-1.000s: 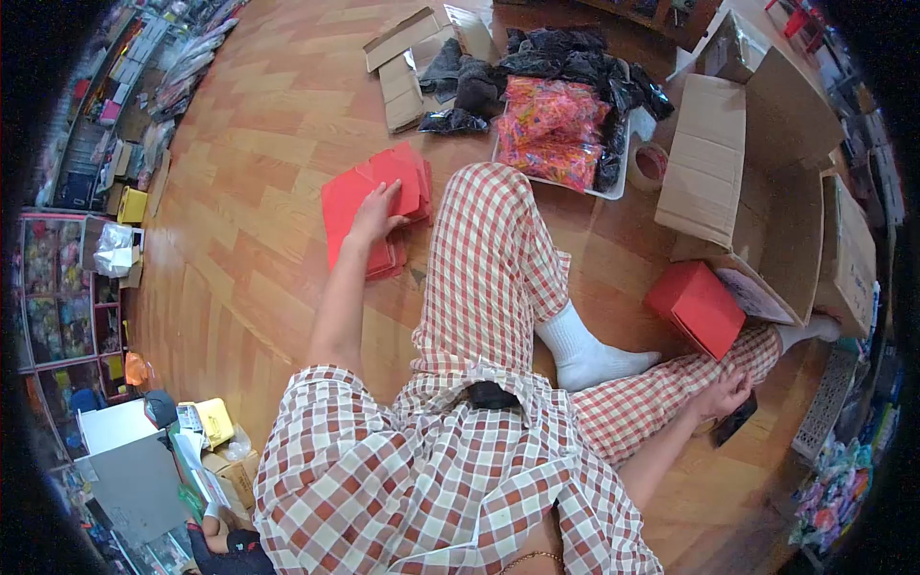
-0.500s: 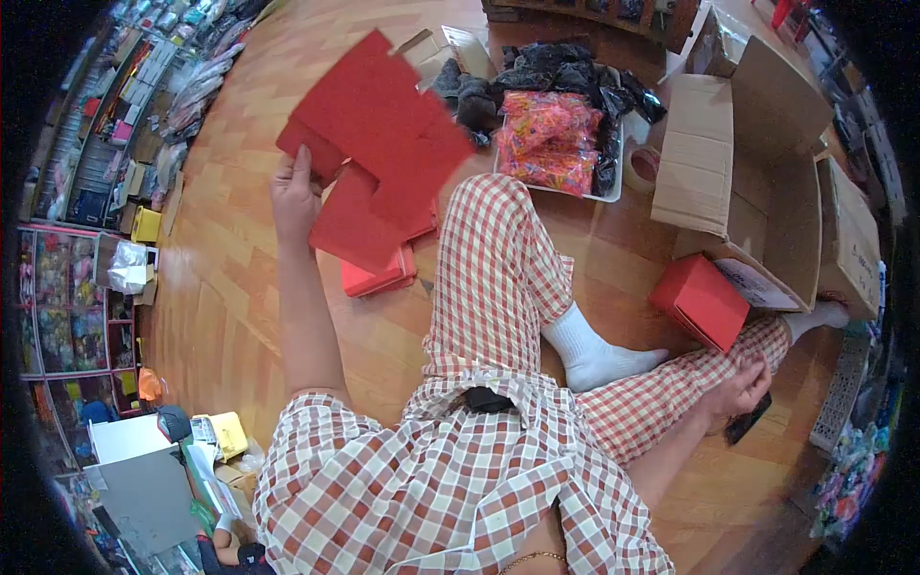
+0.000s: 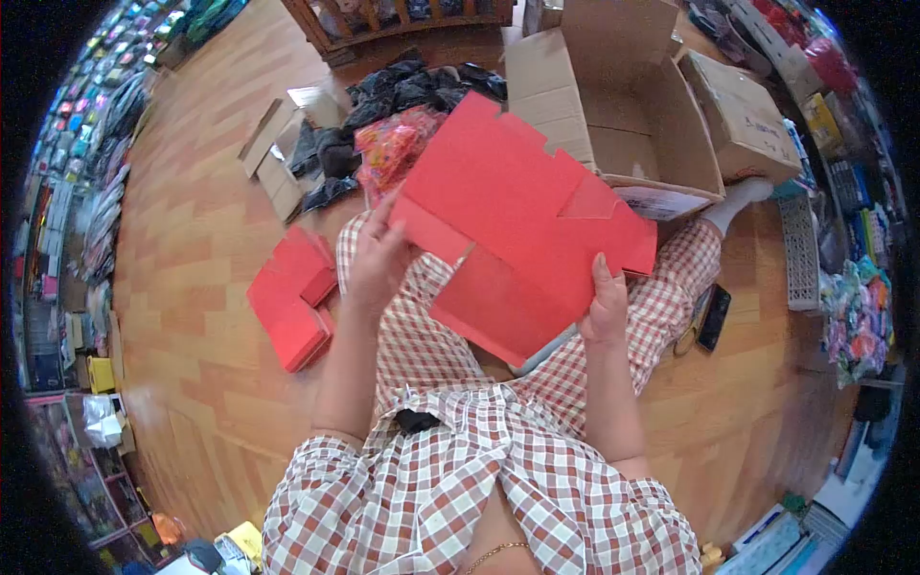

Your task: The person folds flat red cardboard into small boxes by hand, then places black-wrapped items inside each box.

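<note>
A flat, unfolded red cardboard box blank (image 3: 517, 211) with notches and flaps spreads out above my lap. My left hand (image 3: 377, 259) grips its left flap, fingers at the edge. On the lower right edge, my right hand (image 3: 607, 302) pinches it with the thumb on top and the fingers underneath. More red box blanks (image 3: 287, 307) lie in a pile on the floor, left of my left knee. The sheet hides part of my legs and the things behind it.
An open brown carton (image 3: 642, 115) stands ahead, beside a closed carton (image 3: 738, 115). Black plastic bags (image 3: 402, 91) and a colourful packet (image 3: 398, 144) lie ahead to the left. A phone (image 3: 714, 318) and scissors (image 3: 688, 333) rest on the floor at right.
The view has turned right. The red blank has come down in front of my lap, and my right hand has moved from beside my right leg to grip it. The assembled red box is no longer visible.
</note>
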Tool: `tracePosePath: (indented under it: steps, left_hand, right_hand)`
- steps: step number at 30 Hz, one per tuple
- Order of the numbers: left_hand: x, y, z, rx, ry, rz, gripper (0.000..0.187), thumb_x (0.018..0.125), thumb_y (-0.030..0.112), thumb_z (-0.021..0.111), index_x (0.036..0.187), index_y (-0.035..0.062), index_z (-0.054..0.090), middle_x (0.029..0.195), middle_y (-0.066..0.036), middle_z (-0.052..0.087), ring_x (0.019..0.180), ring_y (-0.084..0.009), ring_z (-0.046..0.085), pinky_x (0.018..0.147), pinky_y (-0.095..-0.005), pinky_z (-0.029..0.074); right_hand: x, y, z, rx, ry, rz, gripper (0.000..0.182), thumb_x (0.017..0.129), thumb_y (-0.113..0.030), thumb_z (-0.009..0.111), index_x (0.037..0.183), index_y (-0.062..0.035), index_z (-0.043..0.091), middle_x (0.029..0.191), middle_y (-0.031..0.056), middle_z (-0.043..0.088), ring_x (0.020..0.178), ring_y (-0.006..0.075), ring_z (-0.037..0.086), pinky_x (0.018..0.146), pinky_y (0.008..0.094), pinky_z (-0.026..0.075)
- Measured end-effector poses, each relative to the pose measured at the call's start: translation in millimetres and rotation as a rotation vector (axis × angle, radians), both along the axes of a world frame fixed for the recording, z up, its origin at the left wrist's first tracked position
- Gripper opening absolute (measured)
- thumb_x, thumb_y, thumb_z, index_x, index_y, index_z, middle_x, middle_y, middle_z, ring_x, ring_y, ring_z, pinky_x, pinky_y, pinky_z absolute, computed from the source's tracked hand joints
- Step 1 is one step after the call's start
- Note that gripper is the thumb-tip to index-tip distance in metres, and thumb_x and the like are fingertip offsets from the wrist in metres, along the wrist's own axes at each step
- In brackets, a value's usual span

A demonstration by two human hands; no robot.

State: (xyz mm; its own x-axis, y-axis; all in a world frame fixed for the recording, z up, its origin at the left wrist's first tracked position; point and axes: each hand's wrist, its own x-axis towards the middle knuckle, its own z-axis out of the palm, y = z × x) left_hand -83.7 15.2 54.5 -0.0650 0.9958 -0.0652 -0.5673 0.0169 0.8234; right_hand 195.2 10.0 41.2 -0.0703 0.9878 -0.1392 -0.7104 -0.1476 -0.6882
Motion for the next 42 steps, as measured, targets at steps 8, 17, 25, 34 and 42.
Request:
tracePosePath:
  steps: [8, 17, 25, 34, 42]
  left_hand:
    - [7.4, 27.7, 0.3, 0.013, 0.580, -0.157, 0.047, 0.101, 0.035, 0.027, 0.132, 0.0030, 0.041, 0.126, -0.008, 0.050, 0.119, -0.0153, 0.044, 0.103, -0.0301, 0.031]
    - [64.2, -8.1, -9.6, 0.126, 0.360, -0.434, 0.059, 0.099, 0.040, 0.028, 0.144, 0.0025, 0.016, 0.145, -0.011, 0.028, 0.135, -0.0195, 0.024, 0.111, -0.0326, 0.018]
    - [70.4, -20.5, 2.5, 0.248, 0.599, -0.189, 0.045, 0.099, 0.019, 0.035, 0.138, -0.0040, 0.032, 0.138, -0.013, 0.041, 0.129, -0.0193, 0.036, 0.107, -0.0317, 0.025]
    - [62.2, -19.9, -15.0, 0.278, 0.586, -0.094, 0.036, 0.095, 0.012, 0.045, 0.129, -0.0009, 0.048, 0.135, -0.015, 0.045, 0.126, -0.0202, 0.042, 0.104, -0.0329, 0.032]
    - [70.9, -18.7, -15.5, 0.224, 0.250, -0.087, 0.029, 0.096, 0.013, 0.043, 0.122, 0.0006, 0.050, 0.137, -0.015, 0.038, 0.123, -0.0194, 0.043, 0.101, -0.0325, 0.036]
  right_hand:
    - [28.9, -9.2, -16.1, -0.065, -0.130, -0.059, 0.047, 0.088, -0.025, 0.063, 0.125, -0.0030, 0.045, 0.119, 0.0084, 0.056, 0.105, 0.0208, 0.057, 0.091, 0.0363, 0.047]
    - [19.5, -9.9, -18.4, 0.198, -0.442, 0.208, 0.092, 0.077, -0.064, 0.059, 0.136, 0.0030, 0.034, 0.133, 0.0110, 0.045, 0.121, 0.0199, 0.044, 0.101, 0.0353, 0.035]
    - [16.6, 2.3, -20.3, 0.275, -0.532, 0.018, 0.088, 0.082, -0.062, 0.053, 0.139, 0.0018, 0.030, 0.138, 0.0114, 0.040, 0.126, 0.0217, 0.038, 0.106, 0.0352, 0.029]
    - [18.0, -10.4, -3.5, 0.196, -0.663, -0.042, 0.047, 0.097, -0.022, 0.044, 0.138, 0.0010, 0.034, 0.135, 0.0121, 0.044, 0.127, 0.0183, 0.039, 0.106, 0.0332, 0.030]
    - [1.7, -19.0, 11.7, 0.281, -0.405, -0.080, 0.093, 0.084, -0.069, 0.040, 0.141, 0.0028, 0.024, 0.142, 0.0155, 0.035, 0.131, 0.0233, 0.034, 0.109, 0.0361, 0.025]
